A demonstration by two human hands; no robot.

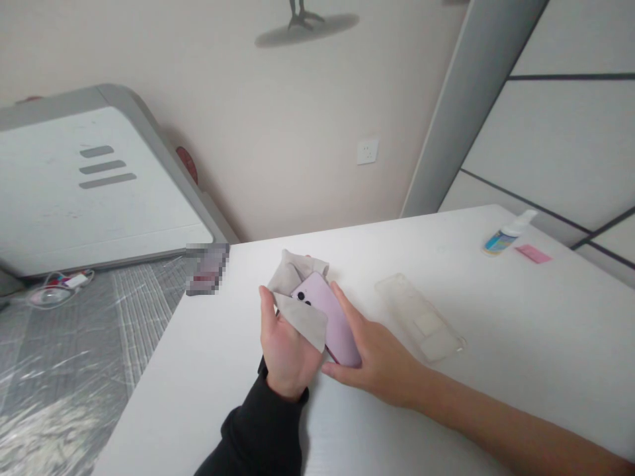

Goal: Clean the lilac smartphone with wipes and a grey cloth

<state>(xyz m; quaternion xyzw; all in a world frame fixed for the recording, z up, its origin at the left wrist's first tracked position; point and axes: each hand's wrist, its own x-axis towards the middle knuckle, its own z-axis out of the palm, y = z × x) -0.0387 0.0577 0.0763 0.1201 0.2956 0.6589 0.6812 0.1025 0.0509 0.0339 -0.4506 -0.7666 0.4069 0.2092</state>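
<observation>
1. At the far left, a cable with plugs [64, 283] can be seen on the floor, which is covered with clear, wrinkled plastic sheeting [84, 370].
2. Above it, a white panel [119, 215] with a grey frame is set against the wall [278, 145]; three grey slots or stripes are shown on its face.
3. At the left far corner of the white table [198, 396], a flat item [207, 268] is placed; it is blurred out by pixels.
4. The left hand [292, 357], in a black sleeve [268, 423], is turned palm up, with its thumb raised and spread away. A grey cloth [305, 320] is draped across it. The fingers are mostly hidden, so how firmly they are closed cannot be told.
5. The pink-lilac phone [342, 330] is held between the two hands over the table, back upward and tilted, its camera end tucked into the folded cloth.
6. By the right hand [380, 357], the phone's lower part is gripped between thumb and fingers, along its edges.
7. Just beside that hand, a clear phone case [421, 317] is laid flat.
8. On the wall behind, a white socket [368, 151] is mounted.
9. Near the far right corner, a white-topped bottle [506, 235] is laid or tilted near a pink piece [533, 254].
</observation>
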